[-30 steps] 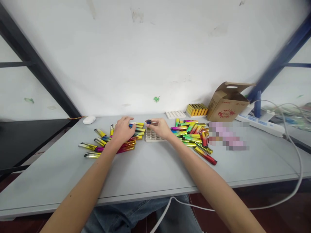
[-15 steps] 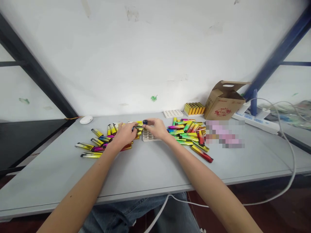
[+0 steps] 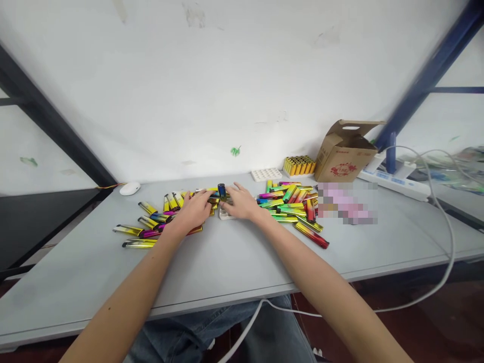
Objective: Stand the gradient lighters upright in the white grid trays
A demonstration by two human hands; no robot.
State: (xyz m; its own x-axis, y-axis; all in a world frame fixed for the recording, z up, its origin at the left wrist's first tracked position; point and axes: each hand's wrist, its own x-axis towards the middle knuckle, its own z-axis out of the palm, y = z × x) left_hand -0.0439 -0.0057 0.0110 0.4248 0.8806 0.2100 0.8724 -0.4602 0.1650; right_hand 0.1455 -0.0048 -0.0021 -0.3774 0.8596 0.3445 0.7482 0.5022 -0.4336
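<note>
Shiny flattened tubes with dark ends lie in two piles. My left hand (image 3: 194,209) rests over the left pile of tubes (image 3: 149,221), its fingers stretched out and some tubes hidden beneath it. My right hand (image 3: 242,201) is spread over a small white holed tray (image 3: 226,215), covering much of it. A dark blue tube (image 3: 222,190) stands upright at this tray, close to the right thumb and fingertips, with a gap showing between. Neither hand visibly grips anything.
To the right lies a pile of multicoloured tubes (image 3: 289,204). Behind it are a second white holed tray (image 3: 266,175), a filled tray of yellow tubes (image 3: 300,165) and an open cardboard box (image 3: 342,161). A power strip (image 3: 397,184) with white cable sits right; a white oval device (image 3: 129,189) sits left.
My right fingers have loosened from the dark blue tube, which now shows more of its length upright. The left hand has stayed over the left pile, its fingers straighter. The view has shifted slightly.
</note>
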